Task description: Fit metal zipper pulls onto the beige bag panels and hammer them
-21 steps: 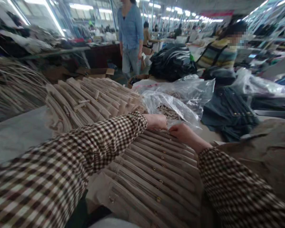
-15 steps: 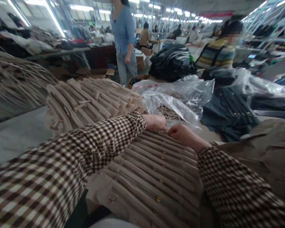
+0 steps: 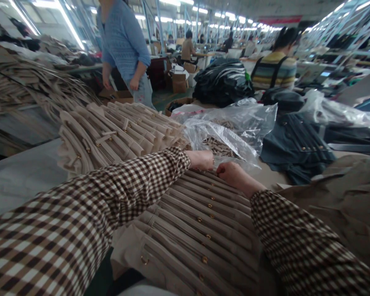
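Observation:
A row of overlapping beige fabric pieces with zippers (image 3: 200, 220) lies in front of me, gold-coloured metal pulls showing along it. At the far end of this row, my left hand (image 3: 202, 159) is closed, its fingertips bent down out of sight at the fabric edge. Close on its right, my right hand (image 3: 231, 172) pinches the edge of the farthest beige piece between thumb and fingers. Just beyond both hands, a clear plastic bag (image 3: 234, 131) lies open around many small beige strips (image 3: 218, 146).
Another row of beige zippered pieces (image 3: 111, 131) lies to the left, with long beige strips (image 3: 43, 86) behind it. Dark zippered pieces (image 3: 296, 144) and crumpled beige cloth (image 3: 342, 189) are on the right. A person in blue (image 3: 123, 45) stands beyond; another person (image 3: 274, 68) sits back right.
My hands stay at the far end of the row, the right hand and forearm shifted slightly left. The person in blue has moved left and nearer; the seated person has turned away.

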A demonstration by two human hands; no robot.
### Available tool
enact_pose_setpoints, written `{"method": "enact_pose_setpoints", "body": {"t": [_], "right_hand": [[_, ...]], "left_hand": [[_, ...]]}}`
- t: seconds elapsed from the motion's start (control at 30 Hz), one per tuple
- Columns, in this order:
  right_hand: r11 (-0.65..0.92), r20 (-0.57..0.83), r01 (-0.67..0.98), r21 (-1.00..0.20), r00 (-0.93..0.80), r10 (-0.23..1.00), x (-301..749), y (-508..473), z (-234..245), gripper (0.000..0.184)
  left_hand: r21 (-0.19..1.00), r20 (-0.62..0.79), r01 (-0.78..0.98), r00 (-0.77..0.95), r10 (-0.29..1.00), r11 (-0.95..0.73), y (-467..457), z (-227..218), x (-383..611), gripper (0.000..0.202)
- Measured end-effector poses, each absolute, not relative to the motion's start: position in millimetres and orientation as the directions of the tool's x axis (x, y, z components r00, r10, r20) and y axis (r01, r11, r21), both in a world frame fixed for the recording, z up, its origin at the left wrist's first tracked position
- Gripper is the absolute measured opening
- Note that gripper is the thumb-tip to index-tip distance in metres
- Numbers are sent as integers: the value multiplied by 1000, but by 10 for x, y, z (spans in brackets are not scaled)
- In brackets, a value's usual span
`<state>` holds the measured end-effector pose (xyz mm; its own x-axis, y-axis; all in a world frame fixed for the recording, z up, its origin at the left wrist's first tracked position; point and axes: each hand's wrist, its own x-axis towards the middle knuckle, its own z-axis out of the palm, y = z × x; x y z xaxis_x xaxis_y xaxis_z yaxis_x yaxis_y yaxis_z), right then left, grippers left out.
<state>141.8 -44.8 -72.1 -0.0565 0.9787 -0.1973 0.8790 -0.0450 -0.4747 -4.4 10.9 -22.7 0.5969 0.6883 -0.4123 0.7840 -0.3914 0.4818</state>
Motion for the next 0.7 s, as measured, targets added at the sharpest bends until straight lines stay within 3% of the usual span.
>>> {"method": "enact_pose_setpoints", "body": {"t": [0.1, 0.2, 0.33, 0.47, 0.6, 0.7], "right_hand": [[-52, -188, 866, -497, -49, 981, 1423, -437, -748, 19], [-55, -162, 835, -548, -41, 986, 1446, -436, -754, 16], [-41, -90, 743, -668, -25, 996, 1453, -441, -696, 11], [-2, -2, 607, -795, 0, 1000, 1327, -456, -611, 21], [182, 225, 491, -852, 30, 974, 1143, -544, -585, 24], [307, 402, 484, -820, 103, 910, 1141, -611, -636, 27]], "left_hand": [[424, -444, 827, 546, 711, -370, 114, -229, -46, 19], [441, -454, 837, 519, 724, -324, 114, -181, -91, 24], [560, -427, 799, 504, 751, -218, 123, -71, -194, 28], [732, -421, 680, 507, 752, -48, 120, -10, -243, 18], [838, -433, 530, 499, 750, 131, 42, 49, -225, 15], [870, -448, 448, 542, 711, 206, -14, 85, -206, 16]]}}
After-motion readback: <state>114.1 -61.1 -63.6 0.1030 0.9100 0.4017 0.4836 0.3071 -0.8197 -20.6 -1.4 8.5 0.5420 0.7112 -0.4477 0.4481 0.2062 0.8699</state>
